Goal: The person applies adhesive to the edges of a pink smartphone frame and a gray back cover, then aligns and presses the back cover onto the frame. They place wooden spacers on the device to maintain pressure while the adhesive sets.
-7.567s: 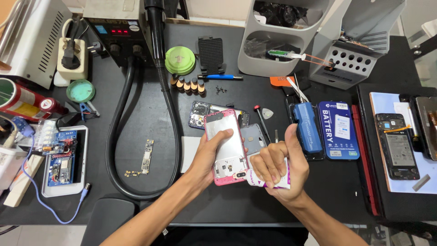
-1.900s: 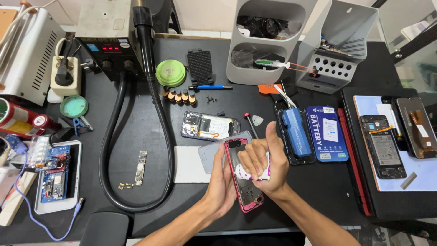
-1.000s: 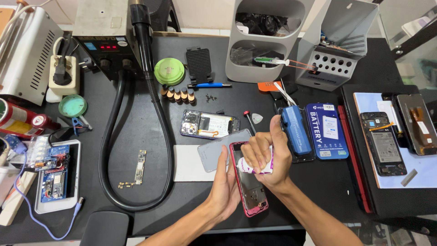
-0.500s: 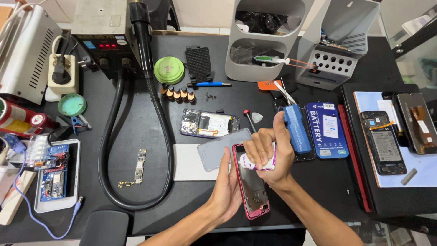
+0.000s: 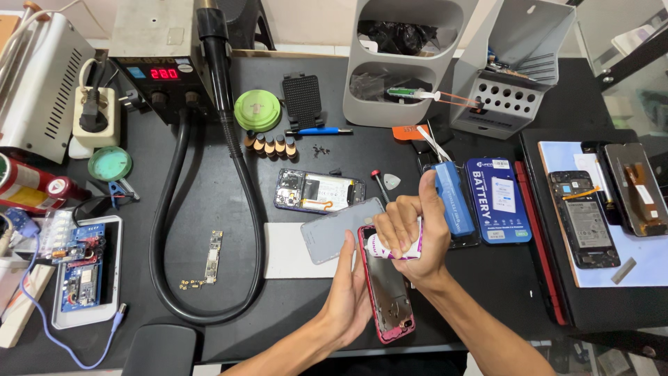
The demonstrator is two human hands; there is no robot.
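**Tube held over the pink frame**

Near the front edge of the desk [image 5: 209, 174], a little right of its middle, the left hand [image 5: 351, 296] steadies a pink phone frame [image 5: 390, 292]. Its fingers lie nearly straight along the frame's left side, the thumb hidden beneath. The frame lies lengthwise, its far end under the right hand [image 5: 414, 237] and its near end close to the desk's front edge; its inside is bare and dark.

The right hand is curled tight around a small white tube [image 5: 396, 248] with a purple band, thumb raised straight up. The tube sits over the top end of the frame; whether its tip touches the frame cannot be told.

Just left of the hands a grey back cover [image 5: 334, 230] lies tilted on a white sheet [image 5: 289, 254]. Behind it an opened phone [image 5: 319, 191] shows its insides. A blue battery [image 5: 456, 202] and a blue battery box [image 5: 497, 200] lie just right of the raised thumb. A thick black hose [image 5: 240, 167] loops across the left half of the desk, around a small circuit board [image 5: 213, 248]. Toward the right edge, two more opened phones [image 5: 584, 219] rest on a tray.
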